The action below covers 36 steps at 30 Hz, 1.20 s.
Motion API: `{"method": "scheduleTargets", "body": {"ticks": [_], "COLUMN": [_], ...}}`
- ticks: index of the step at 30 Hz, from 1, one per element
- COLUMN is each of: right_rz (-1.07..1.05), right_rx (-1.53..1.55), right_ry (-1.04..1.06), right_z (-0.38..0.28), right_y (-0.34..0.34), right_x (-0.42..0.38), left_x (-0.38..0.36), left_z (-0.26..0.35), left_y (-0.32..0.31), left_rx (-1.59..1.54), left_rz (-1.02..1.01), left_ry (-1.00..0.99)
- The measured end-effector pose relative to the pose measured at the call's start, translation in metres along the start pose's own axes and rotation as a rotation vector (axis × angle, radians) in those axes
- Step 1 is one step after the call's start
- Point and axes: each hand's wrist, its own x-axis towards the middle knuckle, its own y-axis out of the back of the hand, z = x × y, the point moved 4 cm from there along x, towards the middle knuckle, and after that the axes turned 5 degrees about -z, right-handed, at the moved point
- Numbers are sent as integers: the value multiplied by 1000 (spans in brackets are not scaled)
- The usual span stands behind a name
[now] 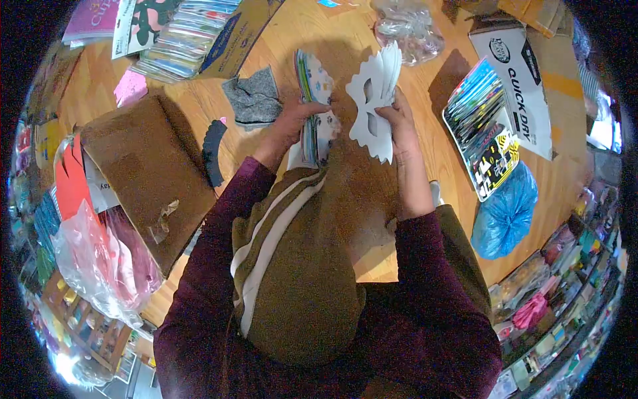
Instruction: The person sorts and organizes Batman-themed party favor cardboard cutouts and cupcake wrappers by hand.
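Observation:
Wrapped round a stack of patterned cards or sheets (319, 136) is my left hand (296, 123), its thumb across the face of the stack. A little to the right, my right hand (400, 125) grips a stack of white scalloped masks (372, 137) with eye holes, fanned at the top. The two stacks are apart, above my lap. Nearest to my left hand on the wooden floor lies a grey felt piece (251, 98), with a dark scalloped strip (213, 151) beyond it.
A brown cardboard box (149, 173) and plastic-wrapped red and pink pieces (100, 256) are at the left. To the right stand a tray of packets (480, 126), a blue bag (506, 213) and white cardboard (518, 86). A clear bag (407, 32) lies ahead.

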Motion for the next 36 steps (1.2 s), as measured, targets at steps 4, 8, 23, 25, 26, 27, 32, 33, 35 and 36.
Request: {"method": "scheduleTargets", "body": {"ticks": [4,8,23,25,26,27,32,33,35,36], "right_rz": [-83,-122,7,18,30,27,266,300,338,379], "right_rx": [-263,-452,44,89,133,133,-463,-611,-888,-1164], "right_ry": [69,49,49,42,34,33,37,-29,37,110], "right_z": [1,14,-27,-29,-29,-28,-12,4,29,32], "right_y": [-11,-19,-27,-31,-32,-30,18,39,44,37], "right_x": [1,-1,2,4,5,5,8,14,13,11], "left_x": [2,-5,-17,-16,-17,-17,-33,-29,-15,-14], "left_z": [-5,15,37,40,41,43,67,62,48,49], "left_y": [-9,-25,-22,-25,-23,-21,-24,-15,7,9], "left_rx": [-149,-108,-745,-681,-618,-618,-260,-259,-489,-486], "left_rz": [-44,5,-368,-284,-200,-198,5,9,-92,-89], "left_ry": [128,34,-179,-192,-203,-206,-238,-242,-273,-280]}}
